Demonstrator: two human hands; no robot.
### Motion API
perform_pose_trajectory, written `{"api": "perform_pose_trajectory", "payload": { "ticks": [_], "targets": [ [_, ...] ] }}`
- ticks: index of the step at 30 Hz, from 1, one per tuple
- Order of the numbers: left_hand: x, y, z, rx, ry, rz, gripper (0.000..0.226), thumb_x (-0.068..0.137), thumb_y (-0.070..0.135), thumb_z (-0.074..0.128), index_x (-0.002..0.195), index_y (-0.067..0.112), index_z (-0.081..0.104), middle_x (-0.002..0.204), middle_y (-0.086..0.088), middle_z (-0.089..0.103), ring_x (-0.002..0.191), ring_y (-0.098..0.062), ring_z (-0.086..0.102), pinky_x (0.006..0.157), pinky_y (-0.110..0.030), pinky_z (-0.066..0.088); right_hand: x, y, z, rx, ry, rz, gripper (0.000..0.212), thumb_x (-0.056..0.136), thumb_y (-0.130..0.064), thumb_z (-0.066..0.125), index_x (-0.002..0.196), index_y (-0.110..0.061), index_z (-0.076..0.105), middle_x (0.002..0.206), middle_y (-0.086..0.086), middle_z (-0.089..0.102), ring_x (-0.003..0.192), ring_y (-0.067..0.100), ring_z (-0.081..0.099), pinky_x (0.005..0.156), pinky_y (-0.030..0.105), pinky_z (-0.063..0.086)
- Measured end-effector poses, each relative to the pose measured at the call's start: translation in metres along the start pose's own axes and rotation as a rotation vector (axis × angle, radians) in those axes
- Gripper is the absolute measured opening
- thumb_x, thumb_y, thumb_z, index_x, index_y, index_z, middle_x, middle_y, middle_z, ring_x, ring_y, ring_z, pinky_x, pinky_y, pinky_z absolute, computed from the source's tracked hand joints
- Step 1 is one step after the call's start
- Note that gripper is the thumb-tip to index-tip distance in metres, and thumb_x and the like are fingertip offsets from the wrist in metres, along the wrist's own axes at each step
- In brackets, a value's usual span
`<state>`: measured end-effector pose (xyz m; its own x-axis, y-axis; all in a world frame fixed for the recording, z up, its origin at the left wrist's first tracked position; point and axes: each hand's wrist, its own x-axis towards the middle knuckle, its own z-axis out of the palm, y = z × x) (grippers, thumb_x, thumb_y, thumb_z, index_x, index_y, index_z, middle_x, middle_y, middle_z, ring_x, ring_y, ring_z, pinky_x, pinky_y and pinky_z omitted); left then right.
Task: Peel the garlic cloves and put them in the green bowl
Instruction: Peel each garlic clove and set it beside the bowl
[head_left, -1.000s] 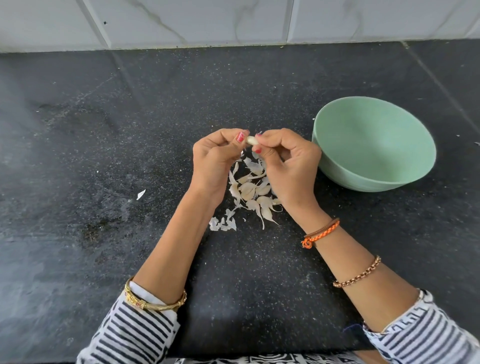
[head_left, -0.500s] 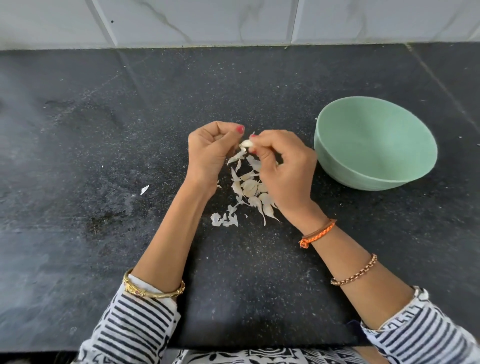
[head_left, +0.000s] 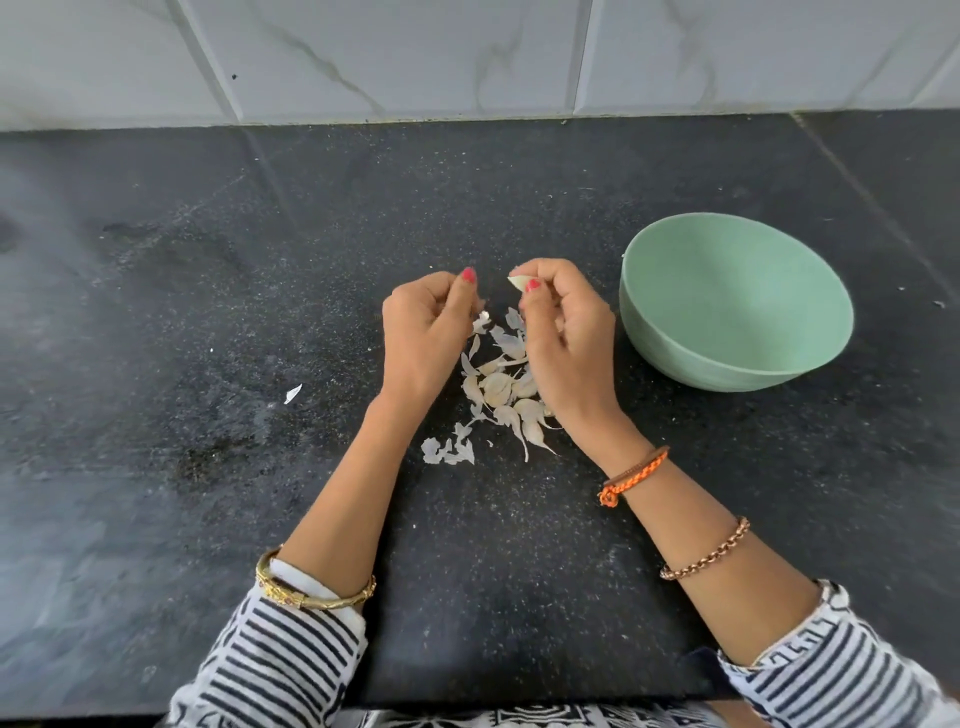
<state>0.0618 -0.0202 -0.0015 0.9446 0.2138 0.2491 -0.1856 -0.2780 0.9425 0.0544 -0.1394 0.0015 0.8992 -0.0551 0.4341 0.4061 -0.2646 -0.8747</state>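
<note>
While the right hand (head_left: 563, 332) pinches a pale garlic clove (head_left: 518, 283) between thumb and fingertips, the left hand (head_left: 428, 332) hangs just beside it, fingers curled; a small scrap of skin (head_left: 482, 323) sits at its fingertips, grip unclear. Both hover over a pile of peels (head_left: 498, 387) on the black countertop (head_left: 208, 312). Green bowl (head_left: 727, 270) stands near, right of the right hand, interior bare where visible.
</note>
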Motion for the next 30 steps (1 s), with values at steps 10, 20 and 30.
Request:
{"api": "perform_pose_trajectory", "payload": {
  "ticks": [10,20,30],
  "targets": [
    [-0.007,0.001,0.009,0.373,0.05,0.197,0.028,0.09,0.024,0.056,0.074,0.006,0.068,0.056,-0.006,0.064,0.046,-0.019,0.054,0.053,-0.037,0.049,-0.004,-0.013,0.001,0.045,0.092,0.008,0.037,0.098,-0.022,0.037,0.063,-0.023,0.044,0.054,-0.013,0.045,0.049,0.003,0.044,0.052,0.026,0.039],
    [-0.036,0.005,0.009,0.373,0.029,0.187,0.016,0.089,0.019,0.056,0.093,0.011,0.07,0.062,-0.009,0.067,0.058,-0.026,0.062,0.064,-0.036,0.049,-0.03,-0.016,-0.013,0.02,0.181,-0.037,0.02,0.086,-0.001,0.053,0.1,-0.001,0.067,0.082,-0.002,0.065,0.069,0.009,0.064,0.068,0.027,0.055],
    [-0.057,0.003,0.001,0.44,-0.067,0.269,0.029,0.081,-0.002,0.057,0.105,0.011,0.068,0.091,0.0,0.07,0.089,-0.024,0.06,0.074,-0.018,0.035,-0.09,-0.019,-0.069,-0.399,0.265,0.067,0.013,0.076,-0.008,0.072,0.088,-0.013,0.074,0.08,-0.014,0.065,0.071,0.003,0.061,0.066,0.016,0.05]
  ]
}}
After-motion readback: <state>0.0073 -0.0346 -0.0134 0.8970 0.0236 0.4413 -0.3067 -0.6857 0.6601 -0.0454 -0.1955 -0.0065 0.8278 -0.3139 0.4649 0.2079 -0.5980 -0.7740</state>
